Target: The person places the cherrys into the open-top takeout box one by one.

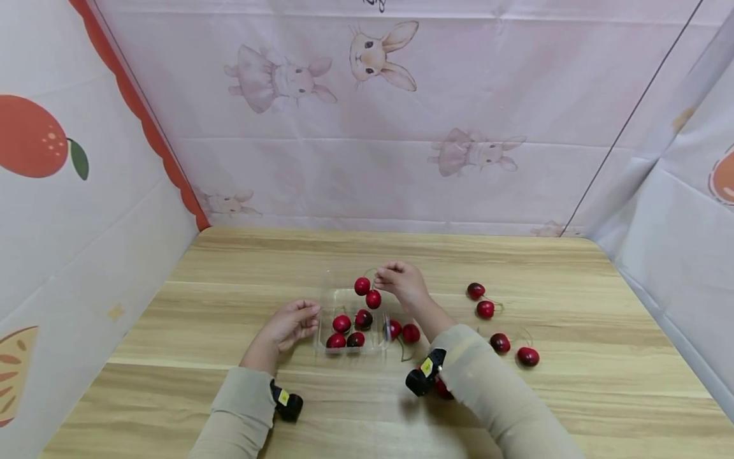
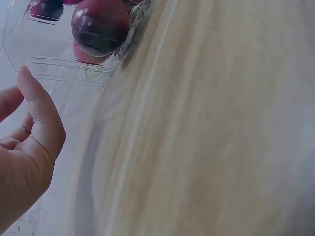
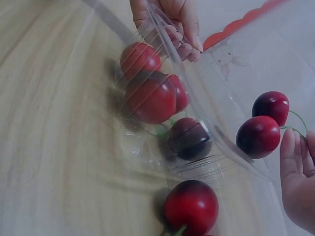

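A clear plastic box [image 1: 378,347] stands on the table with several dark red cherries [image 1: 341,324] inside. My left hand [image 1: 291,324] is at its left side, thumb and fingers pinching the rim; the left wrist view shows this hand [image 2: 34,132] at the box edge [image 2: 69,64]. My right hand [image 1: 403,285] pinches the green stems of a cherry pair [image 1: 373,299], which hangs above the box's far right part. In the right wrist view, that pair [image 3: 258,136] dangles beside the right hand [image 3: 300,182], outside the slanted clear wall.
Two cherries [image 1: 410,333] lie against the box's right side. Farther right are two stemmed pairs, one farther back [image 1: 485,310] and one nearer [image 1: 528,356]. Another cherry [image 1: 444,389] is partly hidden under the right wrist. Printed cloth walls [image 1: 367,185] border the wooden table [image 1: 258,255].
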A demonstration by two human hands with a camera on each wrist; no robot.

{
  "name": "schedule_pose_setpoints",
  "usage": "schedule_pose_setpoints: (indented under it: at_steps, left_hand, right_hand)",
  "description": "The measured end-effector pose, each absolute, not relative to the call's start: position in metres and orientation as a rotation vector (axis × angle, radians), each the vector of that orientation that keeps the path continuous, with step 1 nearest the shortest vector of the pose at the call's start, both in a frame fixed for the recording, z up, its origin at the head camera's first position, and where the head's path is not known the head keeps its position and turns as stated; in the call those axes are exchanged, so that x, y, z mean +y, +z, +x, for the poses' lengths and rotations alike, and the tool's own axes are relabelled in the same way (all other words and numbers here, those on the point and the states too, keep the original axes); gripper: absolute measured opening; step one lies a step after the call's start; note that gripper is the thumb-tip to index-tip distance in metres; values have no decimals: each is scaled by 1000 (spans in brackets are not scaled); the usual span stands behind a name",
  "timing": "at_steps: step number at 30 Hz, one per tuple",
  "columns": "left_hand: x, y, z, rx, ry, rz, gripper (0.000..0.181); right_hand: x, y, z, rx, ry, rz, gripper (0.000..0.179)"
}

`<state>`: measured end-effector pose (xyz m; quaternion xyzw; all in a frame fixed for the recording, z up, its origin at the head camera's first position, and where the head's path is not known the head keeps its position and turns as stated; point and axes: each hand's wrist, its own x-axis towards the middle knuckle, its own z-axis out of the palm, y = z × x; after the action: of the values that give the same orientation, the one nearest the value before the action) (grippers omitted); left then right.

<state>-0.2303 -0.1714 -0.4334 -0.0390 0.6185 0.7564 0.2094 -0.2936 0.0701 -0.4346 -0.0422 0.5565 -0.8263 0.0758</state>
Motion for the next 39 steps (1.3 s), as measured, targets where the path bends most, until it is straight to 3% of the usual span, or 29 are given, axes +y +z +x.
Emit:
schedule_pose_setpoints:
  at_steps: [6,12,19,26,39]
  left_hand:
    - [-171,-435,-231,1723,2104,-131,4]
    - [-171,-434,-232,1733,2095,-120,5]
    - [-171,-433,-231,1732,2092,-123,5]
    - [-172,-433,-230,1732,2092,-113,5]
    - [-172,-436,-231,1746,2083,-107,6]
  right_hand:
    - [67,-485,-331,1756,-2366,-212,22]
    - [57,-496,-344,1871,-2248,-260,27]
    - [51,-462,-321,2059,-2078,-324,12]
    - [43,-413,-292,2195,-1915,-358,11]
    - [31,-408,-294,2299,-1609,-441,9]
